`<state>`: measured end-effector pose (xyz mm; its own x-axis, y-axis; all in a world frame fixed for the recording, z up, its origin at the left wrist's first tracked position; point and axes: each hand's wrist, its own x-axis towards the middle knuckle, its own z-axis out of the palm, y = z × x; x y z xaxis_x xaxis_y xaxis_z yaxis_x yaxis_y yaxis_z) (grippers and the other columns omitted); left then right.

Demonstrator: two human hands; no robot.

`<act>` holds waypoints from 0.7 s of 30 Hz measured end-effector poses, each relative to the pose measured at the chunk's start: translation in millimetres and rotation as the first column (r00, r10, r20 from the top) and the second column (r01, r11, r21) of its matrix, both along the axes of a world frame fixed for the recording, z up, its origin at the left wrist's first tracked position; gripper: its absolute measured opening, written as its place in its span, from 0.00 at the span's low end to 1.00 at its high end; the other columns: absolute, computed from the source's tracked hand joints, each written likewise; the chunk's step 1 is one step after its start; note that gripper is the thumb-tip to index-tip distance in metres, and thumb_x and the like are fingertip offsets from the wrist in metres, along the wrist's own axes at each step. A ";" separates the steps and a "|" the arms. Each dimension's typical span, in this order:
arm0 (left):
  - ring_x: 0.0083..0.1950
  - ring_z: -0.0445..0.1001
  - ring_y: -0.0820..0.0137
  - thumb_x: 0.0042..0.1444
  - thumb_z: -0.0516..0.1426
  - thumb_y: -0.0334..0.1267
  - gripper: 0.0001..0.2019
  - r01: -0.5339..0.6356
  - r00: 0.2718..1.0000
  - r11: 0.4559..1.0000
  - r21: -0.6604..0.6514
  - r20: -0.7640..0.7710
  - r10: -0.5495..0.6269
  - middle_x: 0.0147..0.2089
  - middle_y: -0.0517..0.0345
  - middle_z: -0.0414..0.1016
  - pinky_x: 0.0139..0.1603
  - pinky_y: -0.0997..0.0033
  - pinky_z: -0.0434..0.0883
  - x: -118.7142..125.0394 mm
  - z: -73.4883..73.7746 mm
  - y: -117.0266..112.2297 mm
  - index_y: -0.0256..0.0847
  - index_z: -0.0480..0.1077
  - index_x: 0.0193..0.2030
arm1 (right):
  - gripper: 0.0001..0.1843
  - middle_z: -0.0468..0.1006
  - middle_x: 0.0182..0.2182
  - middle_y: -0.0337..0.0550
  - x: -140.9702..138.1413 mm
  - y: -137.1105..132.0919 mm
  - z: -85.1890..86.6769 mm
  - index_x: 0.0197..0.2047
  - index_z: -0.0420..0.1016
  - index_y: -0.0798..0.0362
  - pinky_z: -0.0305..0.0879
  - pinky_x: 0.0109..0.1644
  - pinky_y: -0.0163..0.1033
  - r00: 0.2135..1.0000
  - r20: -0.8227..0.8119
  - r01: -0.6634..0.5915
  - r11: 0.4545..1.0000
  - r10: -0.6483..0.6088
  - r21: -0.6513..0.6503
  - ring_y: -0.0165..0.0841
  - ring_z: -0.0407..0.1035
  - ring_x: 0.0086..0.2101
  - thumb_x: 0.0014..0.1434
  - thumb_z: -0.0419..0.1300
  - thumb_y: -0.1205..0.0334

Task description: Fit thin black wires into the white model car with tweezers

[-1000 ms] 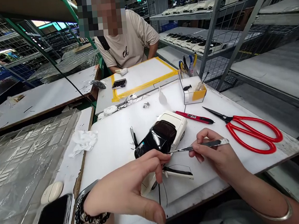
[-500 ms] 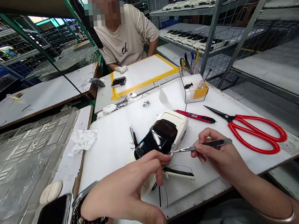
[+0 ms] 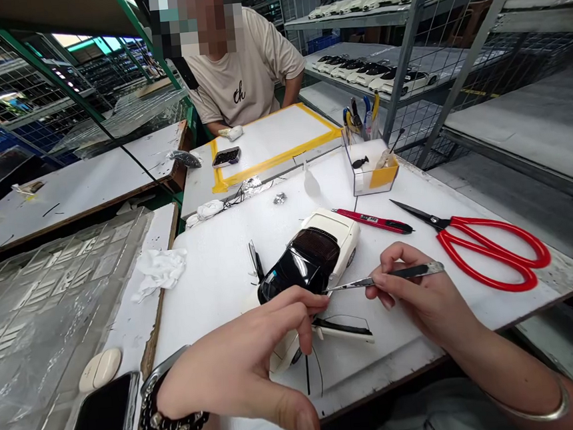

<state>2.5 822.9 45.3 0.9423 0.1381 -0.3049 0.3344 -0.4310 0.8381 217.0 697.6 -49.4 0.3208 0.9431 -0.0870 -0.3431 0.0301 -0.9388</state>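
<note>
1. At the lower left of the frame a dark phone (image 3: 102,428) lies face up, with a small cream oval case (image 3: 99,368) just above it, beside a sheet of clear plastic trays (image 3: 38,303).
2. A crumpled white cloth (image 3: 159,269) sits on the left edge of the white desk (image 3: 221,274), left of centre.
3. The left hand (image 3: 240,369), a beaded bracelet on its wrist, comes up from the bottom centre; its thumb is spread wide below, and its fingertips (image 3: 314,304) are drawn together on something too small to make out, right at the tip of the tweezers.
4. The model car (image 3: 310,256), white-bodied with a glossy black cabin, stands on the desk at the centre of the frame, just beyond the left hand's fingers; its door (image 3: 344,330) hangs open toward the viewer, below the fingertips.
5. The right hand (image 3: 422,300) enters from the lower right and is clamped on metal tweezers (image 3: 385,278), which lie nearly level and point left toward the car and the left fingertips.
6. Above the right hand lies a red pen-like tool (image 3: 372,221), and farther right red-handled scissors (image 3: 490,247), blades pointing upper left.
7. A clear box (image 3: 372,167) with tools standing behind it sits above these.
8. At the upper centre, across a yellow-taped desk (image 3: 270,143), another person in a beige shirt (image 3: 244,71) leans in.
</note>
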 end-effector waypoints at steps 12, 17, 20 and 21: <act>0.43 0.67 0.68 0.56 0.57 0.51 0.14 -0.179 0.984 0.936 0.303 0.049 0.172 0.45 0.53 0.65 0.30 0.77 0.70 3.4 2.2 -9.6 0.41 0.66 0.35 | 0.11 0.74 0.26 0.37 -4.5 -3.0 -0.7 0.32 0.61 0.50 0.63 0.27 0.29 0.963 0.269 0.017 1.000 -0.015 -0.002 0.26 0.65 0.25 0.58 0.61 0.60; 0.39 0.65 0.65 0.55 0.56 0.52 0.16 -0.150 0.988 0.783 0.604 0.080 0.128 0.39 0.53 0.61 0.34 0.68 0.69 9.9 -6.5 -14.3 0.43 0.70 0.43 | 0.10 0.74 0.28 0.38 -7.4 -4.8 0.3 0.32 0.62 0.50 0.65 0.29 0.31 0.917 0.397 0.040 0.999 -0.037 -0.001 0.27 0.67 0.26 0.58 0.60 0.59; 0.40 0.64 0.62 0.54 0.56 0.56 0.21 -0.113 0.993 0.699 0.706 0.063 0.098 0.39 0.51 0.60 0.36 0.62 0.69 16.2 -14.7 -19.9 0.42 0.71 0.45 | 0.10 0.74 0.29 0.39 -7.4 -4.6 -1.1 0.32 0.62 0.50 0.65 0.30 0.32 0.900 0.433 0.054 0.999 -0.047 -0.004 0.28 0.68 0.27 0.57 0.61 0.59; 0.40 0.64 0.61 0.53 0.55 0.58 0.23 -0.111 0.993 0.672 0.733 0.056 0.103 0.40 0.51 0.60 0.36 0.61 0.69 18.4 -17.4 -22.0 0.41 0.71 0.45 | 0.09 0.74 0.30 0.39 -7.2 -4.5 -1.7 0.32 0.62 0.50 0.65 0.30 0.32 0.896 0.441 0.055 0.999 -0.047 -0.003 0.28 0.68 0.28 0.57 0.61 0.59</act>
